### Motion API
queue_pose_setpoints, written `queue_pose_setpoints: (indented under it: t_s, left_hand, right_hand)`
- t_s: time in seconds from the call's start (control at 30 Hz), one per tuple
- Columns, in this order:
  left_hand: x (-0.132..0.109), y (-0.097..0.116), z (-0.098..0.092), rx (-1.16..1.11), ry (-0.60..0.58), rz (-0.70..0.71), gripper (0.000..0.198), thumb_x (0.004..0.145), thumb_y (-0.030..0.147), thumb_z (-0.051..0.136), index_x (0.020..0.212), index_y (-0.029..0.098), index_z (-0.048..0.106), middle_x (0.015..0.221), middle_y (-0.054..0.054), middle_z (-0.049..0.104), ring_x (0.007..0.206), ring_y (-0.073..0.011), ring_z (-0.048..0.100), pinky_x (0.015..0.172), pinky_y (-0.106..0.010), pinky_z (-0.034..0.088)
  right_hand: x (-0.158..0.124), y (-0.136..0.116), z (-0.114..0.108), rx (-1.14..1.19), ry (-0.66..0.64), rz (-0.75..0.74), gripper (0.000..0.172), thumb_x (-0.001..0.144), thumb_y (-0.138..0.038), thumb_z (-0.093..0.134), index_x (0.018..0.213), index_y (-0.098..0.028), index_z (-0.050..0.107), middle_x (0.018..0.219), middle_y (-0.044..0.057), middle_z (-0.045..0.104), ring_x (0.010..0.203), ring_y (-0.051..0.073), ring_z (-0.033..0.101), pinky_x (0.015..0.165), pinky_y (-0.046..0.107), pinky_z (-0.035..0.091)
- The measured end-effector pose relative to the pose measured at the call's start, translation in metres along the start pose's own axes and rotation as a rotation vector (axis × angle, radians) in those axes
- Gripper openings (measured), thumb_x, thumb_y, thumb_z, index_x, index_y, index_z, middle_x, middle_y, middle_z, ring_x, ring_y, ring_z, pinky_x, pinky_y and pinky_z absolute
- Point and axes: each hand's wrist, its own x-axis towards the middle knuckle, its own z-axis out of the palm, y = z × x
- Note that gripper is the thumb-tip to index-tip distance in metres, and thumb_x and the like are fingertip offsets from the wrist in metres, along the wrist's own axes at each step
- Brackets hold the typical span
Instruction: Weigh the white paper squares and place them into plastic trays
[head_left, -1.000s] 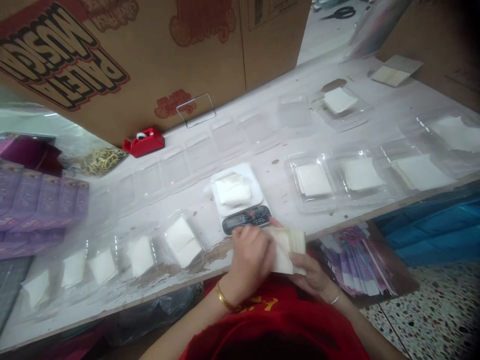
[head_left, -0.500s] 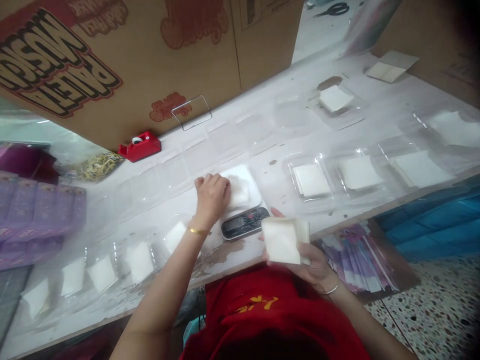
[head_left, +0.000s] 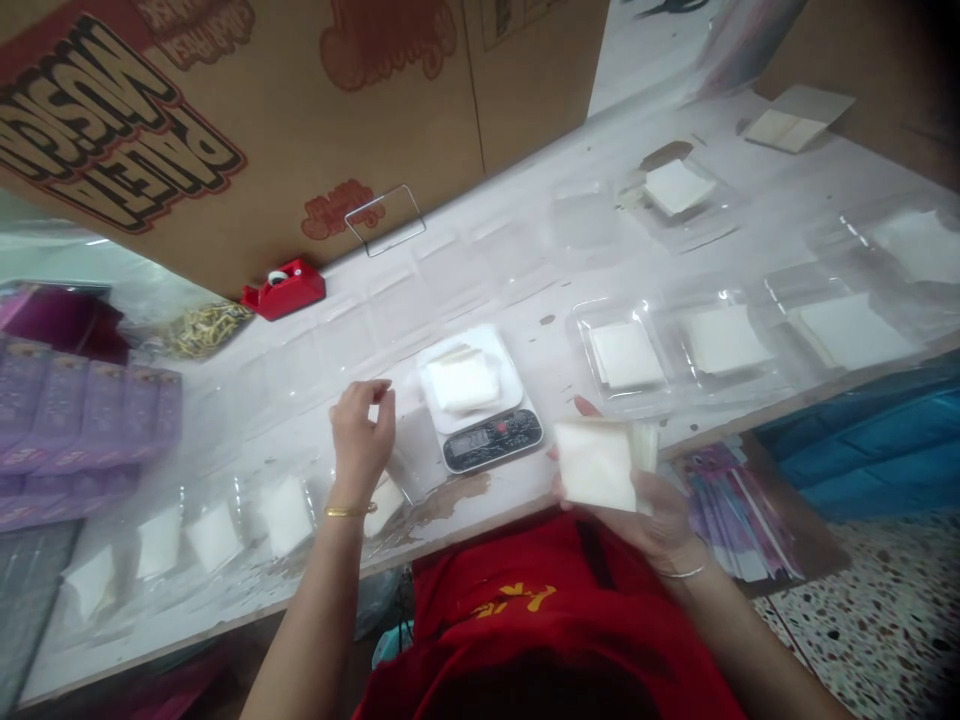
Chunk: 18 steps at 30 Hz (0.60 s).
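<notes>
My left hand [head_left: 363, 428] hovers left of the kitchen scale [head_left: 501, 432], its fingers loosely bent with a gap at the thumb and nothing in them. A stack of square white sheets [head_left: 465, 380] rests on the scale's white platform, its edges uneven. The scale's display is lit, but its digits are too blurred to read. In front of me, over the table's near edge, my right hand [head_left: 664, 515] grips another stack of square off-white sheets [head_left: 596, 465], slightly fanned. Below my left wrist lies a clear plastic tray with sheets [head_left: 384, 503], partly covered by the arm.
Clear trays with white sheets [head_left: 628, 356] line the table's right side; several more [head_left: 285, 512] stand at the left front. Empty clear trays [head_left: 397, 300] run along the back. A red tape dispenser [head_left: 285, 288], rubber bands [head_left: 206, 328], purple boxes [head_left: 90, 410] and a large carton [head_left: 262, 110] stand around.
My left hand has left the sheets on the scale and moved left, uncovering the stack and platform. My right hand, still holding its stack, has shifted slightly right.
</notes>
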Motion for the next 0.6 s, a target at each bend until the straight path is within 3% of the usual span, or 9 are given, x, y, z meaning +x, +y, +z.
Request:
queue_pose_setpoints:
  t_s: [0.3, 0.6]
  left_hand:
    - [-0.007, 0.002, 0.010, -0.060, -0.100, -0.088, 0.026, 0.092, 0.031, 0.047, 0.104, 0.016, 0.065, 0.098, -0.009, 0.069, 0.085, -0.0212, 0.063, 0.073, -0.034, 0.051]
    - [0.000, 0.000, 0.028, -0.151, -0.140, -0.226, 0.033, 0.090, 0.038, 0.050, 0.108, 0.016, 0.066, 0.105, -0.012, 0.070, 0.089, -0.0235, 0.064, 0.084, -0.041, 0.051]
  right_hand:
    - [-0.004, 0.000, 0.002, 0.024, 0.021, -0.036, 0.106, 0.064, -0.039, 0.077, 0.154, -0.033, 0.020, 0.110, 0.009, 0.070, 0.079, 0.027, 0.065, 0.065, 0.039, 0.049]
    - [-0.005, 0.003, -0.003, 0.046, -0.012, -0.029, 0.105, 0.067, -0.039, 0.075, 0.154, -0.032, 0.017, 0.113, 0.009, 0.068, 0.083, 0.029, 0.068, 0.070, 0.043, 0.053]
